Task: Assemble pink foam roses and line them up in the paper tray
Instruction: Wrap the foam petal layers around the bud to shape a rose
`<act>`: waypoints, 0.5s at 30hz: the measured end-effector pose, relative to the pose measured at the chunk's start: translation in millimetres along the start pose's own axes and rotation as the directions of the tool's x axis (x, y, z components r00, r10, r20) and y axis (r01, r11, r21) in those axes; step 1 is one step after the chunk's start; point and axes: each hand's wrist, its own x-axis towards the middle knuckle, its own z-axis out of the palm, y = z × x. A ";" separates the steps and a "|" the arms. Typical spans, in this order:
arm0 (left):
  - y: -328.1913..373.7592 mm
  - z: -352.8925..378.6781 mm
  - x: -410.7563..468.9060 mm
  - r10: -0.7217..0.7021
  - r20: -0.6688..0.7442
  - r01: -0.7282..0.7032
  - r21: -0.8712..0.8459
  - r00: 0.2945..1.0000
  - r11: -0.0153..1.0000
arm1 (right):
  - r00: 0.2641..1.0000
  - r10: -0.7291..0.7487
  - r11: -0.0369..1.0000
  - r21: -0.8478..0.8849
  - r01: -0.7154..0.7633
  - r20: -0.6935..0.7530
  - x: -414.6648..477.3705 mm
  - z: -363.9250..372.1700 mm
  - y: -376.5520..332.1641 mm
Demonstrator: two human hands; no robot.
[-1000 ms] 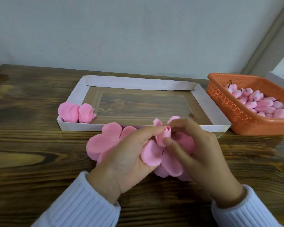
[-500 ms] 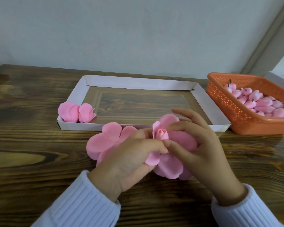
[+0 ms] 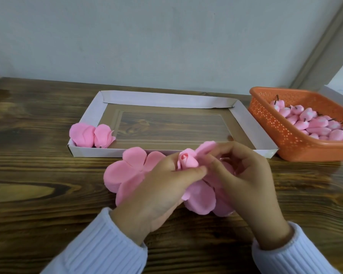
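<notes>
Both hands meet just before the shallow white paper tray (image 3: 166, 99) on the dark wooden table (image 3: 38, 175). The left hand (image 3: 156, 190) pinches the half-made pink foam rose (image 3: 187, 162) at its rolled bud. The right hand (image 3: 244, 184) curls its fingers round an outer petal behind it. The palms hide the rose's base. A flat pink foam petal sheet (image 3: 125, 171) lies partly under the left hand. Two finished pink roses (image 3: 91, 135) sit in the tray's near left corner. The orange perforated plastic basket (image 3: 275, 125) of pink foam buds (image 3: 317, 123) is cut off at the right.

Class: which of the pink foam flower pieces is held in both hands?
The pink foam rose with the rolled bud centre, pinched between left hand and right hand; the rest lie ungripped.
</notes>
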 end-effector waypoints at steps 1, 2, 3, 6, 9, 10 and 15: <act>-0.2 0.4 -0.3 -0.004 0.005 0.004 -0.032 1.000 0.999 | 1.000 0.009 1.000 -0.004 -0.009 -0.017 -0.2 0.3 0.7; -0.8 0.5 -0.3 -0.006 0.006 0.007 -0.053 1.000 0.999 | 0.999 0.013 1.000 -0.004 -0.013 -0.032 -0.2 0.4 1.0; -1.6 0.4 -0.1 -0.008 0.001 0.008 -0.068 1.000 0.998 | 0.999 0.014 1.000 -0.001 -0.014 -0.046 -0.2 0.5 1.2; -3.8 -0.1 1.2 -0.012 -0.010 0.011 -0.114 1.000 0.993 | 0.999 -0.003 1.000 -0.002 0.003 -0.051 -0.2 0.4 0.2; -4.2 -0.6 2.0 -0.004 0.017 0.006 -0.115 1.000 0.993 | 0.998 -0.051 0.995 -0.088 0.049 -0.024 0.2 0.0 0.2; -4.3 -0.7 1.8 0.000 0.023 0.002 -0.123 1.000 0.992 | 0.999 -0.045 0.995 -0.093 0.042 -0.027 0.2 -0.4 0.8; -4.0 -1.4 2.9 -0.009 0.021 0.013 -0.183 1.000 0.983 | 0.998 -0.009 0.999 -0.033 0.007 -0.058 0.5 -1.8 1.9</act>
